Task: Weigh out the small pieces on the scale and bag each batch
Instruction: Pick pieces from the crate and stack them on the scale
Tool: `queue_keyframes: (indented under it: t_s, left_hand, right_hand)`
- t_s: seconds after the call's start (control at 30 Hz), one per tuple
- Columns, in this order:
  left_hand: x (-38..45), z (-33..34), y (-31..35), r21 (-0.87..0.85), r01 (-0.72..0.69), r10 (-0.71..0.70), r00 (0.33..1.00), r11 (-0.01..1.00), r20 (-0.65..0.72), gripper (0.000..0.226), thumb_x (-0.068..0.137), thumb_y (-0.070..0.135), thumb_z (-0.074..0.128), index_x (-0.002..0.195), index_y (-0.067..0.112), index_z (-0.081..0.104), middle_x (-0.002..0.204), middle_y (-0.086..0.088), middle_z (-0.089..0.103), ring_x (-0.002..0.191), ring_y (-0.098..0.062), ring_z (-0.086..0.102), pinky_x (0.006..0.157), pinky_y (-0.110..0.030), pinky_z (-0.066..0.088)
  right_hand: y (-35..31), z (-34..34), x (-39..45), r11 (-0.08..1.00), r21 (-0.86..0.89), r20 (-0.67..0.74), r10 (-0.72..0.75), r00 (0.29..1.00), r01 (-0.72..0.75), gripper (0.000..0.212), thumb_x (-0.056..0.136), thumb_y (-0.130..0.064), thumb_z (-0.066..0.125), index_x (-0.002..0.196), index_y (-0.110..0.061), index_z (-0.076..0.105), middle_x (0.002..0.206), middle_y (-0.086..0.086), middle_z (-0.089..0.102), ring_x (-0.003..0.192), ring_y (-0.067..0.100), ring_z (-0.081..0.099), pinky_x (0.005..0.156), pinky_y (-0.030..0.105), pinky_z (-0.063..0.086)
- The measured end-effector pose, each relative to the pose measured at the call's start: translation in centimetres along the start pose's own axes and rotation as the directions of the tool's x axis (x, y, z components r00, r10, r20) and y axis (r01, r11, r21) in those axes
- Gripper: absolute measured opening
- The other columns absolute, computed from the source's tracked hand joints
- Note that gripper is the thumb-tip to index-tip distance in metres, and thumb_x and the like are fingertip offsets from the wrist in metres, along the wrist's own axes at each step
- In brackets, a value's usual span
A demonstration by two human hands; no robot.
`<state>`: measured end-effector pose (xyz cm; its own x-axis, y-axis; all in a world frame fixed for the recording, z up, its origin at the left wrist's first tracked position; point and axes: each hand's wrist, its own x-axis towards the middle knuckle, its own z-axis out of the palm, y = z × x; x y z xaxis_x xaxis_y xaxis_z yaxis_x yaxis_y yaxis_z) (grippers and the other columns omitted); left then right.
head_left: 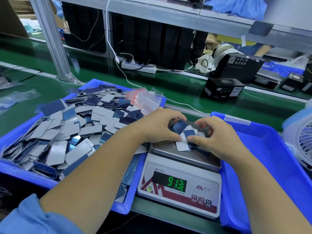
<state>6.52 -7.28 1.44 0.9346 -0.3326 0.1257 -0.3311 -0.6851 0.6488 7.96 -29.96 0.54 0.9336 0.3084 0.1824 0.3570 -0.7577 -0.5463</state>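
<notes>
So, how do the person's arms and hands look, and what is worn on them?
Both hands, the left hand and the right hand, are bare: no gloves, and no rings or watch that I can see. The forearms are uncovered. A light blue sleeve covers the left upper arm; no sleeve shows on the right arm.

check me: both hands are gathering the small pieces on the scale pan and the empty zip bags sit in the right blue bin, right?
Not quite. The head view shows the zip bags at the back of the left blue bin. Both the left hand and right hand do gather pieces on the scale.
</notes>
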Motion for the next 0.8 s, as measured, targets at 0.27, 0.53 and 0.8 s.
queue_keyframes:
  t_s: [0.27,0.53,0.8]
  left_hand:
    - [0.1,0.2,0.4,-0.134,0.012,-0.020,0.998,0.991,-0.053,0.030,0.082,0.020,0.079,0.109,0.030,0.073,0.078,0.027,0.061,0.073,0.013,0.054,0.066,-0.001,0.038]
    - [-0.4,-1.0,1.0,-0.354,0.014,-0.070,0.987,0.935,-0.146,0.031,0.075,0.009,0.059,0.093,0.032,0.070,0.086,0.001,0.057,0.054,0.003,0.047,0.056,-0.010,0.041]
    - [0.0,-1.1,0.7,-0.583,0.035,-0.192,0.959,0.811,-0.209,0.035,0.064,0.014,0.048,0.081,0.035,0.071,0.087,-0.007,0.059,0.064,-0.012,0.045,0.057,-0.021,0.039]
  right_hand:
    - [-0.2,0.1,-0.1,1.000,0.014,-0.007,-0.012,1.000,0.012,0.042,0.065,-0.049,0.084,0.099,-0.040,0.062,0.099,-0.016,0.059,0.087,-0.018,0.047,0.070,0.002,0.036]
    - [-0.2,0.1,-0.2,1.000,0.012,-0.026,-0.029,0.999,0.029,0.041,0.068,-0.048,0.085,0.102,-0.039,0.064,0.097,-0.018,0.059,0.084,-0.013,0.048,0.067,0.003,0.035]
    - [-0.7,0.3,-0.3,1.000,0.004,0.007,-0.029,1.000,0.029,0.033,0.071,-0.043,0.084,0.094,-0.043,0.060,0.097,-0.015,0.061,0.085,-0.016,0.048,0.067,0.004,0.036]
